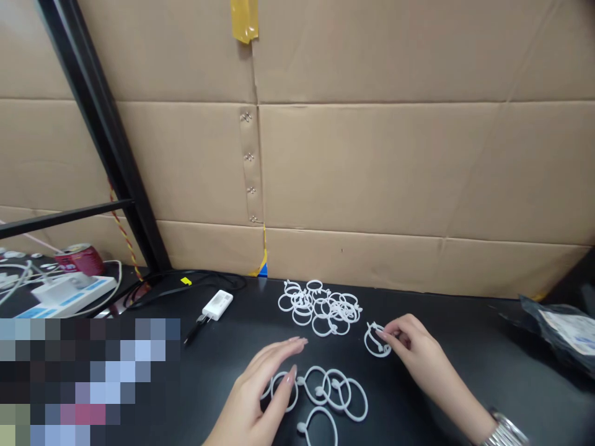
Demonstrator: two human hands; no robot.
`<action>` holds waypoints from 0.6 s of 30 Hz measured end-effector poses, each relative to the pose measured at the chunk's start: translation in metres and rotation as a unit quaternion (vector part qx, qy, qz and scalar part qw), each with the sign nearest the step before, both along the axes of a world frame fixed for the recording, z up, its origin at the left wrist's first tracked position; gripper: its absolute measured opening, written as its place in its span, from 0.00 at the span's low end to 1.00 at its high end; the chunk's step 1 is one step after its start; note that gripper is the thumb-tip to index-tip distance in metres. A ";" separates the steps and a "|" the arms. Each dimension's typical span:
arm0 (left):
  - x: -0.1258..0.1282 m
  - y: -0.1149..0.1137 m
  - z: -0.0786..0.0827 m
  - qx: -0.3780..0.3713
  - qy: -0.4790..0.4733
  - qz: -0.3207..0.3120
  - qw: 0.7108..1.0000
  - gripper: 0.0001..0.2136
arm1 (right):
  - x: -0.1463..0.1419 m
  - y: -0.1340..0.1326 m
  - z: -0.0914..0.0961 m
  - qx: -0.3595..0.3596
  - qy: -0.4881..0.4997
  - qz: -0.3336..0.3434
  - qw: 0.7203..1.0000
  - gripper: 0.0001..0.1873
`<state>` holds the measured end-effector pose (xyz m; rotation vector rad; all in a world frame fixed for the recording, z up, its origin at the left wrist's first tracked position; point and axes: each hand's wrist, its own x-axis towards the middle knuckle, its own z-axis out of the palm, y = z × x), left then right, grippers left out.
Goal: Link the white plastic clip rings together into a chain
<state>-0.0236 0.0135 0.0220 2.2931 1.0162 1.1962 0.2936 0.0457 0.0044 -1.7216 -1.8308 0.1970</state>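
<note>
Thumb and index finger of my right hand (409,344) pinch the edge of a white ring (372,349) with small knobs on it; it seems to overlap a second ring there. My left hand (263,390) has its thumb and fingers apart and holds nothing. It hovers over a white ring (296,402) near the front, which it partly hides. Just right of that hand, several overlapping white rings (351,409) lie on the black table, each with a little knob. A single ring (335,427) lies closest to me, cut off by the bottom edge.
Behind my hands is a loose pile of white rings (320,325). A white adapter (217,305) with a black plug lies to the left. Further left are a power strip (69,297) and a red can (86,260). A dark plastic bag (553,328) sits right; cardboard (395,167) walls the back.
</note>
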 end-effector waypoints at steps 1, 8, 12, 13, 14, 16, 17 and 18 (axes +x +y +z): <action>0.000 0.000 0.001 -0.002 -0.001 -0.001 1.000 0.15 | 0.000 -0.001 0.001 0.006 -0.003 0.005 1.000 0.12; 0.002 -0.004 0.003 -0.035 -0.011 -0.007 0.999 0.15 | -0.020 -0.015 0.018 0.035 -0.009 0.053 0.998 0.11; 0.007 -0.011 -0.002 -0.066 0.011 -0.034 0.997 0.15 | -0.047 -0.033 0.023 0.048 0.007 0.122 0.991 0.08; 0.009 -0.013 -0.004 -0.058 0.016 -0.038 0.997 0.15 | -0.054 -0.038 0.024 0.056 0.007 0.143 0.988 0.07; 0.011 -0.016 -0.007 -0.053 0.031 -0.042 0.997 0.16 | -0.061 -0.043 0.025 0.068 0.007 0.163 0.984 0.07; 0.015 -0.021 -0.011 -0.018 0.044 -0.014 0.999 0.16 | -0.073 -0.053 0.027 0.107 0.004 0.196 0.975 0.06; 0.017 -0.023 -0.012 0.003 0.044 0.000 0.999 0.15 | -0.078 -0.057 0.028 0.129 0.003 0.208 0.970 0.07; 0.019 -0.025 -0.013 0.021 0.042 0.008 0.999 0.16 | -0.082 -0.060 0.028 0.150 0.002 0.217 0.965 0.07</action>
